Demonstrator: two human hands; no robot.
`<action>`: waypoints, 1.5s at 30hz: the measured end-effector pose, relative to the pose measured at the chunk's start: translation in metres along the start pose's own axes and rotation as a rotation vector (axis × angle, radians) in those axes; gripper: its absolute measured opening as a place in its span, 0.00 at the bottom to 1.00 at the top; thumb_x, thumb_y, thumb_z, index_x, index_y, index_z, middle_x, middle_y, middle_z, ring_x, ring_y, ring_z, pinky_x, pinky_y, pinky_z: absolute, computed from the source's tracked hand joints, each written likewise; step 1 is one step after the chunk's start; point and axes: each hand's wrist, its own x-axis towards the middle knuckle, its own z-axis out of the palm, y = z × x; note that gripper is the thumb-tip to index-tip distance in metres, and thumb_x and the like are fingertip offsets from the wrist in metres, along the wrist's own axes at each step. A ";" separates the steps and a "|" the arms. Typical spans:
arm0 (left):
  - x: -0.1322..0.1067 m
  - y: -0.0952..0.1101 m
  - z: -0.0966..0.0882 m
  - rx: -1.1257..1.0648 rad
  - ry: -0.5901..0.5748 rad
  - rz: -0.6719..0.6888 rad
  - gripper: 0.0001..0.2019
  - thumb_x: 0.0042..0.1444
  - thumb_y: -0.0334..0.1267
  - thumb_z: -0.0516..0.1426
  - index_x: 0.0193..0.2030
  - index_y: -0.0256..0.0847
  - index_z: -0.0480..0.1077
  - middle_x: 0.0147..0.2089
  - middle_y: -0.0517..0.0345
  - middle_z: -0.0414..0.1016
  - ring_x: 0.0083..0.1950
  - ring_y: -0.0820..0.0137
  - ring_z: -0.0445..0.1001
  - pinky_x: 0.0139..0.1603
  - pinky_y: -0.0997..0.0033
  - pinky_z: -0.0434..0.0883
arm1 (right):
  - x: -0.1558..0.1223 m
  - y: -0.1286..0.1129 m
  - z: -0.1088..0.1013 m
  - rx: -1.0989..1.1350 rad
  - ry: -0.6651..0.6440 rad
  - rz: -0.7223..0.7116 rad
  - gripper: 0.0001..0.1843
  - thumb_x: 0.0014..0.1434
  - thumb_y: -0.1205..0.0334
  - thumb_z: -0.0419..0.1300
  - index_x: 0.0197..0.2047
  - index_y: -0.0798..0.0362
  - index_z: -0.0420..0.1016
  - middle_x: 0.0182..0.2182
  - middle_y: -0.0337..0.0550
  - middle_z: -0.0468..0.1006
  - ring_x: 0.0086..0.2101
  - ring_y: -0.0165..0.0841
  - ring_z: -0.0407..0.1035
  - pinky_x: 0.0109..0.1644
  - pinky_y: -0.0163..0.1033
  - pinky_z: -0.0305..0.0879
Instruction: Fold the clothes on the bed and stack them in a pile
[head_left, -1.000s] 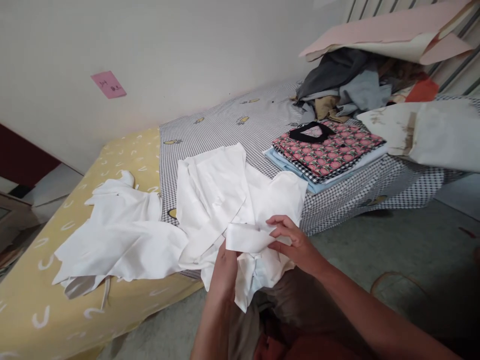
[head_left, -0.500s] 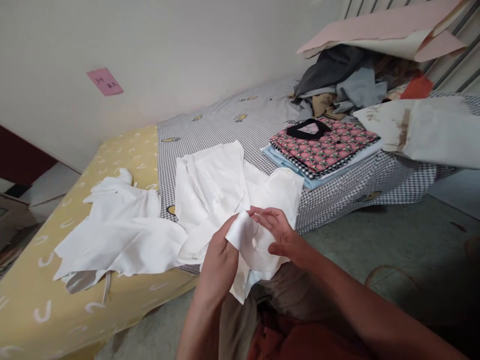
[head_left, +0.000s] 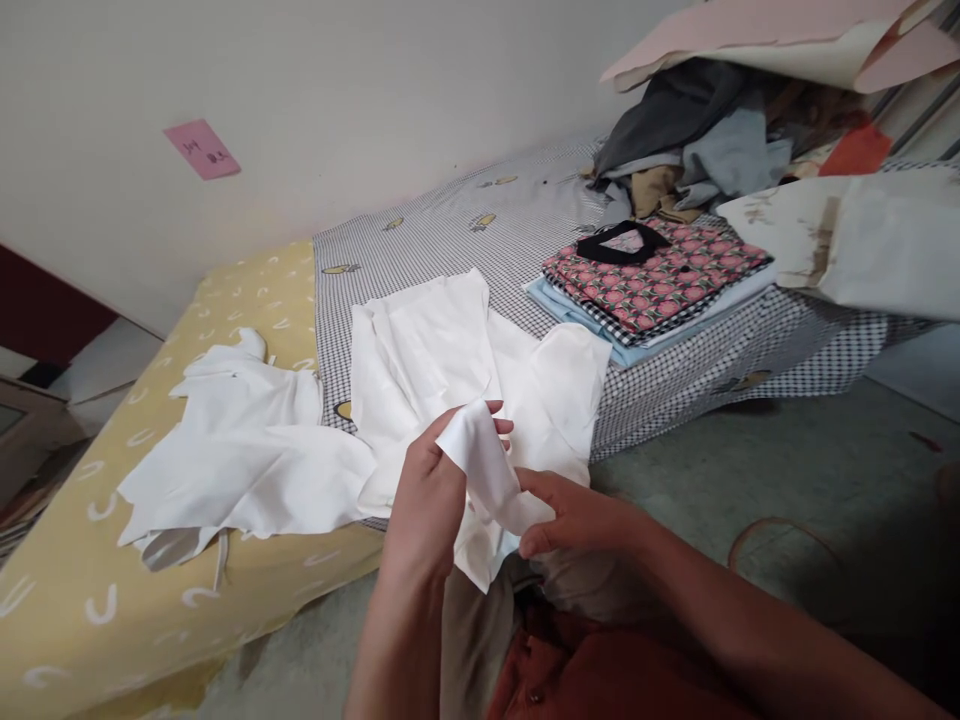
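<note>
A white garment point(head_left: 442, 350) lies spread over the low bed's near edge. My left hand point(head_left: 427, 490) pinches a strip of its white cloth point(head_left: 484, 465) at the upper end, fingers closed around it. My right hand point(head_left: 574, 515) grips the same strip lower down, thumb and fingers pressed on it. The strip runs slanted between both hands, just above my lap. More white fabric point(head_left: 240, 460) spreads to the left on the yellow sheet.
A folded stack with a pink flowered garment point(head_left: 656, 280) sits on the checked sheet point(head_left: 450, 240). Behind it lies a heap of grey and tan clothes point(head_left: 690, 140) under pink cardboard point(head_left: 772, 40). A white bag point(head_left: 862, 240) lies at right. Grey floor point(head_left: 750, 460) lies beside the bed.
The strip was held level between both hands; my left hand has risen with its end while my right hand has slid down, so the strip now slants.
</note>
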 end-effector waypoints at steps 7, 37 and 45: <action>0.004 -0.008 -0.005 -0.174 0.039 -0.106 0.16 0.52 0.43 0.61 0.46 0.40 0.79 0.40 0.51 0.84 0.39 0.65 0.77 0.38 0.69 0.72 | -0.004 0.010 -0.003 0.377 0.044 0.071 0.29 0.52 0.41 0.72 0.47 0.55 0.77 0.36 0.47 0.84 0.39 0.38 0.77 0.42 0.39 0.68; 0.001 -0.137 -0.112 0.540 0.652 0.123 0.13 0.48 0.49 0.65 0.28 0.42 0.72 0.38 0.52 0.72 0.47 0.57 0.73 0.53 0.51 0.72 | -0.001 0.045 -0.023 0.965 0.495 -0.002 0.33 0.63 0.52 0.66 0.17 0.51 0.49 0.12 0.28 0.49 0.16 0.23 0.35 0.20 0.32 0.54; -0.012 -0.070 -0.120 -0.892 0.439 -0.068 0.11 0.66 0.30 0.53 0.45 0.42 0.76 0.40 0.57 0.85 0.45 0.72 0.82 0.56 0.68 0.76 | -0.001 0.064 -0.030 1.088 0.442 0.040 0.40 0.61 0.48 0.67 0.18 0.50 0.38 0.11 0.29 0.42 0.17 0.24 0.37 0.21 0.32 0.52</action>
